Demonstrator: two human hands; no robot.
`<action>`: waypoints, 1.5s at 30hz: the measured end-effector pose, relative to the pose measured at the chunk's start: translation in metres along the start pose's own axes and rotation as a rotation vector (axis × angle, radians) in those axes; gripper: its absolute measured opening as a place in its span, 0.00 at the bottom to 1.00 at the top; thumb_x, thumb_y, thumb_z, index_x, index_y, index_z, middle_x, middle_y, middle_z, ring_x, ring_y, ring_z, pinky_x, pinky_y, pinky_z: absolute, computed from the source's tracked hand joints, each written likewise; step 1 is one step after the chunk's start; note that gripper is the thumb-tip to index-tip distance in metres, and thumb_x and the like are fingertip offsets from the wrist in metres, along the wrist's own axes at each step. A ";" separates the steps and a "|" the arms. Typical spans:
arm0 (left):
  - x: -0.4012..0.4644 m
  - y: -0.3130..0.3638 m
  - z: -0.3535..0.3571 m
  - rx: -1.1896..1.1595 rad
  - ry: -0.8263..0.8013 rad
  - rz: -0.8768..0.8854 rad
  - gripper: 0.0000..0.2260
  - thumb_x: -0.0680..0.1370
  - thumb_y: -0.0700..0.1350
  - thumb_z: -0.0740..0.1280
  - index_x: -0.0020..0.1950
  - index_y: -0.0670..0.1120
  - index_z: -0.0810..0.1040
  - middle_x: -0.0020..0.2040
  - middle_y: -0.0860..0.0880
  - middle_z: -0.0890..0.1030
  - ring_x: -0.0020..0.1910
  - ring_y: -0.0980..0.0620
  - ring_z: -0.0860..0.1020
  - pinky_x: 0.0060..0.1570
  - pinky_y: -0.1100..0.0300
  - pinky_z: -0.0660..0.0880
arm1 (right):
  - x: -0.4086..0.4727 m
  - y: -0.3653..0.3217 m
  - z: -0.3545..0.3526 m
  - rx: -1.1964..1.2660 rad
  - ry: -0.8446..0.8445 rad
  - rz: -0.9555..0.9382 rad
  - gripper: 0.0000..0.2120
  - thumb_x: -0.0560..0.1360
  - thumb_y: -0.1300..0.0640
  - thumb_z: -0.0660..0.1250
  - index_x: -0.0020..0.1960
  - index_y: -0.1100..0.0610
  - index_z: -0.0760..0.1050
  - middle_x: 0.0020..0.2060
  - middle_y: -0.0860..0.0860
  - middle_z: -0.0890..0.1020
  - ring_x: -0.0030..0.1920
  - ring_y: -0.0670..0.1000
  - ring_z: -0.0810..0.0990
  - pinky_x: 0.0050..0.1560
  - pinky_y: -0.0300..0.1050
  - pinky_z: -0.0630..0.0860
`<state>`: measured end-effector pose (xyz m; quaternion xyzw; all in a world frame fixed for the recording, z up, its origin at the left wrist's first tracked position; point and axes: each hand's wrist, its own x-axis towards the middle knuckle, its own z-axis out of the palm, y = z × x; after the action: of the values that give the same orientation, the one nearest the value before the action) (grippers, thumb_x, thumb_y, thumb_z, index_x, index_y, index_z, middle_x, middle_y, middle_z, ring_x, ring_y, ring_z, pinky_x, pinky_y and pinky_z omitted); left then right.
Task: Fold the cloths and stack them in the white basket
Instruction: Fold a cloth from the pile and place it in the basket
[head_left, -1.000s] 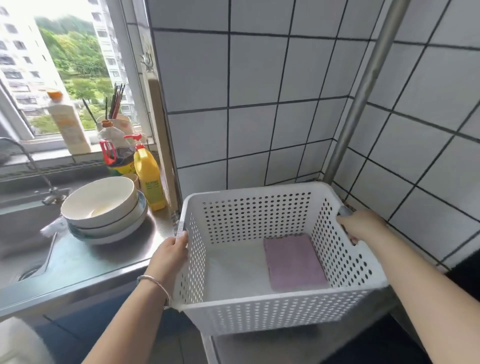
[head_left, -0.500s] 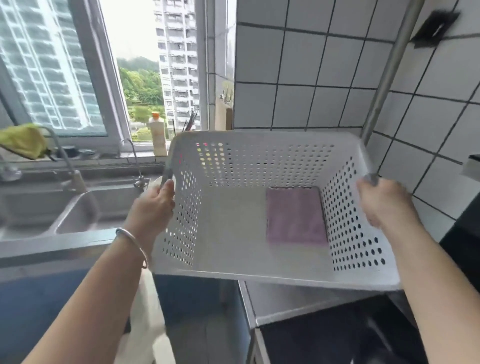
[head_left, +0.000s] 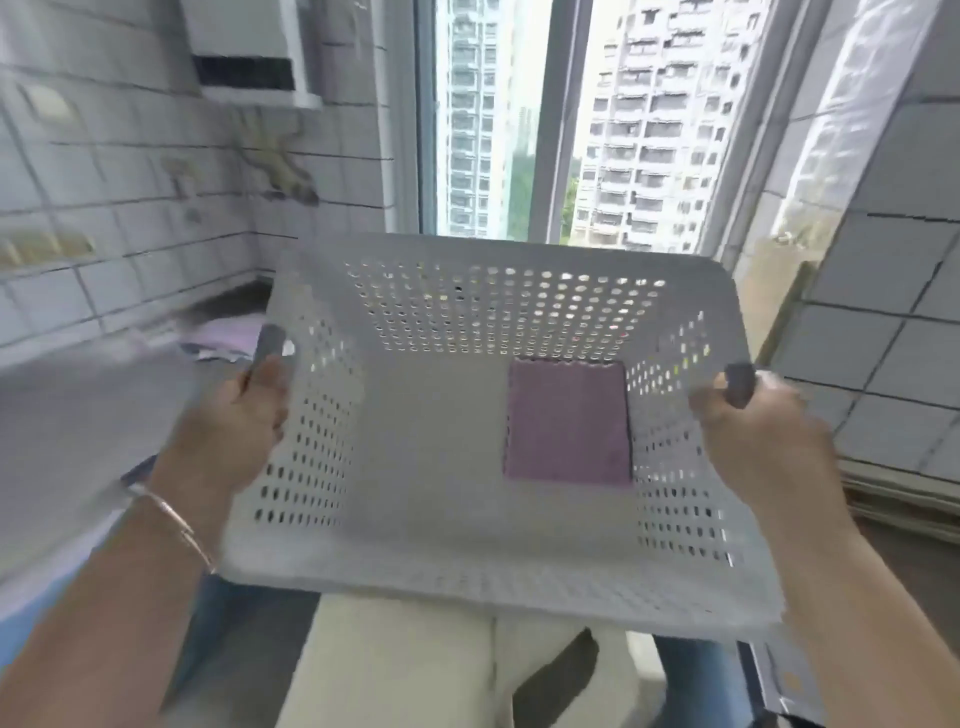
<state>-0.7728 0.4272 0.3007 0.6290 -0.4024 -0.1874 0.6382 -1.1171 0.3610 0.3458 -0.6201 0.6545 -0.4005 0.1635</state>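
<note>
Swung toward window, white basket (head_left: 441, 519) gripped by left hand (head_left: 234, 421), right hand (head_left: 753, 431), purple cloth (head_left: 569, 423) inside near right grip.

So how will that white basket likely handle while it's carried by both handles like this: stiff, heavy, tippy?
The white basket probably stays stiff: its perforated walls hold square between the left hand and right hand. Likely light, holding only one folded purple cloth. That cloth lies toward the right side, so it may slide if the basket tilts.

Basket (head_left: 483, 525) central, held clear of surfaces: left hand (head_left: 234, 421) at nine o'clock wall, right hand (head_left: 763, 431) at three; folded cloth (head_left: 569, 423) inside toward three.
</note>
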 end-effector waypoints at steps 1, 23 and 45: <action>-0.004 -0.003 -0.024 0.020 0.030 0.000 0.15 0.80 0.53 0.57 0.34 0.50 0.69 0.31 0.49 0.67 0.30 0.51 0.66 0.35 0.59 0.64 | -0.008 -0.014 0.017 0.014 -0.037 -0.019 0.10 0.75 0.50 0.59 0.47 0.57 0.71 0.38 0.54 0.75 0.43 0.57 0.73 0.42 0.45 0.66; -0.043 -0.139 -0.470 0.526 0.533 -0.408 0.21 0.78 0.60 0.55 0.37 0.44 0.71 0.32 0.47 0.75 0.36 0.45 0.74 0.38 0.56 0.67 | -0.238 -0.250 0.408 0.072 -0.627 -0.192 0.10 0.75 0.51 0.61 0.45 0.58 0.73 0.34 0.51 0.76 0.34 0.49 0.72 0.36 0.45 0.66; 0.242 -0.330 -0.622 0.484 0.826 -0.702 0.18 0.79 0.59 0.53 0.40 0.47 0.69 0.35 0.48 0.73 0.37 0.47 0.73 0.40 0.55 0.68 | -0.129 -0.517 0.815 -0.052 -0.967 -0.427 0.09 0.73 0.54 0.62 0.35 0.56 0.69 0.38 0.57 0.78 0.44 0.59 0.76 0.43 0.46 0.69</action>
<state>-0.0725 0.6066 0.1251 0.8730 0.0800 -0.0297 0.4801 -0.1628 0.2668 0.1755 -0.8574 0.3731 -0.0768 0.3462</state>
